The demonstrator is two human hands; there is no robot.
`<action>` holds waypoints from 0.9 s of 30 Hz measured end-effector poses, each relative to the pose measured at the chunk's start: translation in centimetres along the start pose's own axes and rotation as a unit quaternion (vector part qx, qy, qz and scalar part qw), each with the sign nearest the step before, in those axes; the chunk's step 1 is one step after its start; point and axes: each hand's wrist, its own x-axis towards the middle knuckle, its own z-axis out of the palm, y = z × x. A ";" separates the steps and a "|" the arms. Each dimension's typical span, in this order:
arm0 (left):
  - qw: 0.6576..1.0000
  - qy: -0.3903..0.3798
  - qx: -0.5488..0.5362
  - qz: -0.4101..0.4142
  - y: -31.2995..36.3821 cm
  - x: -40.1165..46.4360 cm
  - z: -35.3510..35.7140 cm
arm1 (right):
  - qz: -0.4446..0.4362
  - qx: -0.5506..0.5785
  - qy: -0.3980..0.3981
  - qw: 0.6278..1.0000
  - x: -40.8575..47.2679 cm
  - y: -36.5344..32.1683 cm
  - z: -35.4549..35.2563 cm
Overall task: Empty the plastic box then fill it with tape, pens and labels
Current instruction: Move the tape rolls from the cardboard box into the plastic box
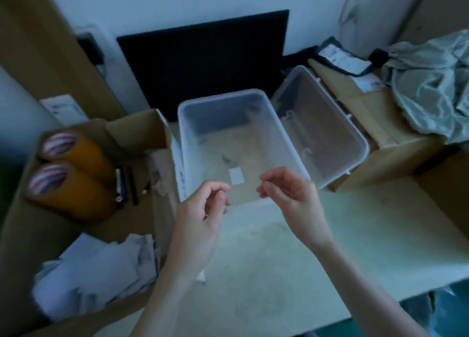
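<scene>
- Translucent plastic box (229, 143) sits at centre frame on the pale table (330, 235), open-topped and close to empty; one small white slip (236, 175) and a few dark specks lie on its floor.
- Its lid (322, 126) rests just right of the box, tilted against a brown carton (380, 123).
- Left hand (203, 209) hovers at the near rim with fingers loosely curled; whether it pinches anything cannot be told from this blurred view.
- Right hand (286, 187) hovers over the near right corner, fingers drawn together; no object is discernible in it, so a grip cannot be confirmed.
- Two brown tape rolls (73, 174) stand side by side in the cardboard box (142, 131) at left of frame, with dark pens (127, 184) lying just right of them.
- White paper sheets (101, 268), possibly the labels, are heaped at lower left.
- Handling judgement: the plastic box looks light, thin-walled and somewhat flexible, likely smooth to the touch; best taken by the thickened rim on both long sides. The tape rolls appear stiff and fairly heavy, best gripped around the outer wall. The slip is flimsy and would need a fingertip pinch.
- Writing: printed tags at upper right and markings on the pens are present but illegible.
</scene>
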 end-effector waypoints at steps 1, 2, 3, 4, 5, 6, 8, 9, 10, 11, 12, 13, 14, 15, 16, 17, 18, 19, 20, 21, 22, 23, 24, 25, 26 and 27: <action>1.000 0.014 0.007 -0.006 -0.2 0.0 -1.0 | -0.002 0.000 -0.017 1.000 0.5 -0.1 0.9; 0.999 0.026 0.016 -0.012 -0.3 0.0 -1.8 | -0.004 -0.002 -0.032 0.999 0.9 -0.2 1.6; 0.999 0.041 0.024 -0.017 -0.6 0.0 -2.6 | -0.008 -0.005 -0.047 0.999 1.4 -0.3 2.3; 0.998 0.056 0.029 -0.020 -0.7 0.0 -3.3 | -0.013 -0.010 -0.063 0.998 1.8 -0.4 2.9; 0.997 0.067 0.034 -0.025 -0.9 0.0 -3.8 | -0.016 -0.015 -0.076 0.997 2.2 -0.5 3.3; 0.996 0.078 0.042 -0.034 -1.1 0.0 -4.3 | -0.019 -0.019 -0.091 0.995 2.7 -0.7 3.7; 0.992 0.094 0.054 -0.058 -1.3 0.0 -5.1 | -0.023 -0.029 -0.111 0.993 3.6 -1.0 4.4; 0.991 0.101 0.057 -0.071 -1.4 0.1 -5.5 | -0.025 -0.031 -0.117 0.992 3.9 -1.2 4.7; 0.989 0.108 0.063 -0.081 -1.6 0.2 -5.8 | -0.027 -0.030 -0.125 0.991 4.3 -1.5 4.9; 0.987 0.115 0.071 -0.089 -1.7 0.3 -6.1 | -0.029 -0.030 -0.135 0.990 4.6 -1.7 5.2; 0.985 0.122 0.079 -0.097 -1.9 0.5 -6.3 | -0.031 -0.031 -0.146 0.988 4.9 -2.1 5.3; 0.983 0.129 0.081 -0.104 -2.0 0.6 -6.5 | -0.033 -0.033 -0.157 0.986 5.2 -2.4 5.5; 0.982 0.137 0.076 -0.109 -2.0 0.6 -6.7 | -0.035 -0.034 -0.168 0.985 5.3 -2.7 5.7; 0.981 0.144 0.069 -0.111 -2.0 0.6 -6.9 | -0.038 -0.036 -0.175 0.983 5.5 -3.0 5.8; 0.981 0.150 0.065 -0.108 -2.0 0.5 -7.1 | -0.041 -0.035 -0.179 0.982 5.5 -3.2 6.0; 0.981 0.155 0.065 -0.101 -2.0 0.3 -7.4 | -0.044 -0.031 -0.180 0.982 5.5 -3.5 6.3; 0.980 0.160 0.067 -0.094 -2.1 0.2 -7.7 | -0.045 -0.026 -0.180 0.982 5.5 -3.6 6.6; 0.980 0.162 0.067 -0.090 -2.2 0.0 -8.0 | -0.044 -0.019 -0.181 0.982 5.5 -3.7 6.9; 0.980 0.163 0.066 -0.088 -2.5 -0.1 -8.3 | -0.040 -0.011 -0.182 0.982 5.5 -3.8 7.2; 0.981 0.161 0.063 -0.089 -2.7 -0.1 -8.8 | -0.035 -0.006 -0.182 0.983 5.5 -3.9 7.6; 0.981 0.158 0.061 -0.089 -3.0 -0.1 -9.3 | -0.033 -0.003 -0.181 0.983 5.6 -4.0 8.0; 0.982 0.156 0.061 -0.089 -3.4 0.1 -9.9 | -0.031 -0.004 -0.179 0.983 5.7 -4.0 8.5; 0.982 0.155 0.063 -0.087 -3.8 0.3 -10.6 | -0.029 -0.006 -0.178 0.984 5.8 -4.0 9.1; 0.982 0.154 0.064 -0.086 -4.1 0.6 -11.4 | -0.024 -0.005 -0.176 0.984 5.9 -4.0 9.7; 0.983 0.152 0.068 -0.083 -4.4 0.9 -12.2 | -0.017 0.002 -0.171 0.985 6.0 -4.0 10.4; 0.983 0.148 0.074 -0.078 -4.8 1.2 -13.0 | -0.008 0.011 -0.164 0.986 6.1 -4.0 11.1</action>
